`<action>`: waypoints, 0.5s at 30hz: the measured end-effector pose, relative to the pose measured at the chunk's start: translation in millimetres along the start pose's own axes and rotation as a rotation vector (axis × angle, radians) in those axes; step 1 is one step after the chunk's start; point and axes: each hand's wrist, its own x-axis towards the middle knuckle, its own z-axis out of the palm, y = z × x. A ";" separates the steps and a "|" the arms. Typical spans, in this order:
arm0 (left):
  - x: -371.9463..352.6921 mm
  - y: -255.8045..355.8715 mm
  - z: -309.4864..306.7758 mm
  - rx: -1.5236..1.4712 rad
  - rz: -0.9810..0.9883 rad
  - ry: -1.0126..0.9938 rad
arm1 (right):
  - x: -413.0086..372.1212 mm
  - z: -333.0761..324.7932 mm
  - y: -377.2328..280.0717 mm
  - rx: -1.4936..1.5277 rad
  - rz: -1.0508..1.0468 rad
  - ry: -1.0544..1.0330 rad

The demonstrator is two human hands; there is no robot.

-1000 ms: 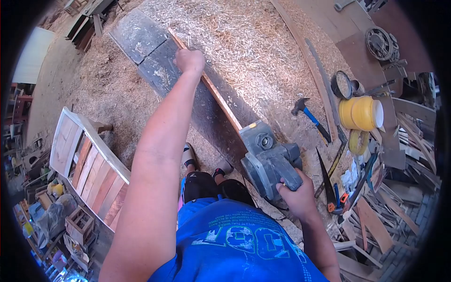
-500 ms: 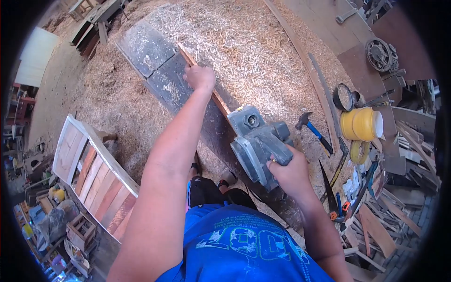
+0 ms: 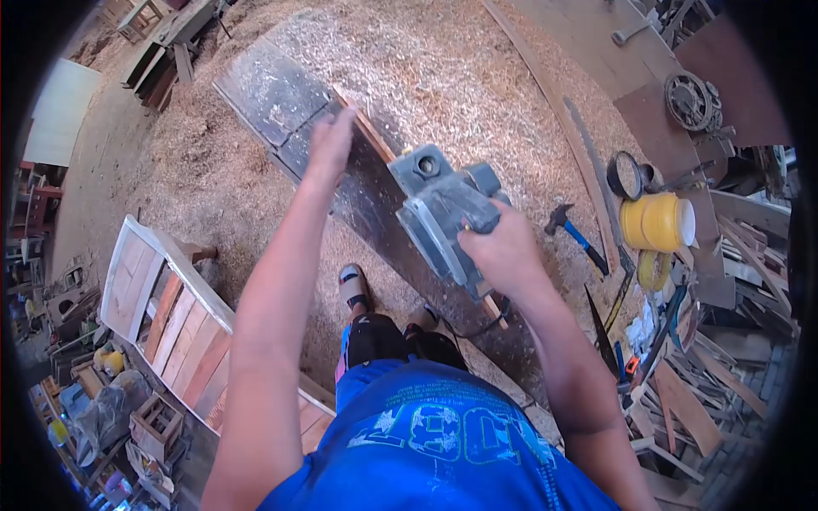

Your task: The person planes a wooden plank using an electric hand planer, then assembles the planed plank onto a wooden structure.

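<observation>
My right hand (image 3: 503, 243) is wrapped round the rear handle of a grey electric planer (image 3: 447, 213). Beneath the planer lies a narrow reddish wood strip (image 3: 368, 129), its far end showing ahead of the tool and its near end behind. The strip rests along a dark, dusty plank bench (image 3: 281, 106). Close beside the strip's far part, on its left, is my left hand (image 3: 331, 140), blurred by motion; whether its fingers touch the wood cannot be made out.
Wood shavings (image 3: 460, 77) cover the ground. A hammer (image 3: 579, 238), a yellow container (image 3: 656, 223) and a hand saw (image 3: 601, 328) lie to the right, near scrap wood (image 3: 694, 409). A slatted wooden piece (image 3: 183, 328) stands at the left.
The planer and my right hand have shifted left and forward, and the strip's near end now shows behind the tool. My left hand has come off the strip and moved left.
</observation>
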 end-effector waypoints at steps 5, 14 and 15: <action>-171.0 -14.5 -8.9 0.388 0.957 -0.272 | 11.8 4.1 -7.7 0.009 0.026 -0.033; -292.7 -43.9 97.0 0.970 1.472 -1.201 | 21.3 8.3 -7.6 0.041 -0.026 -0.058; -301.1 -50.8 101.7 1.181 1.468 -1.142 | 21.0 8.9 -8.5 0.040 -0.041 -0.043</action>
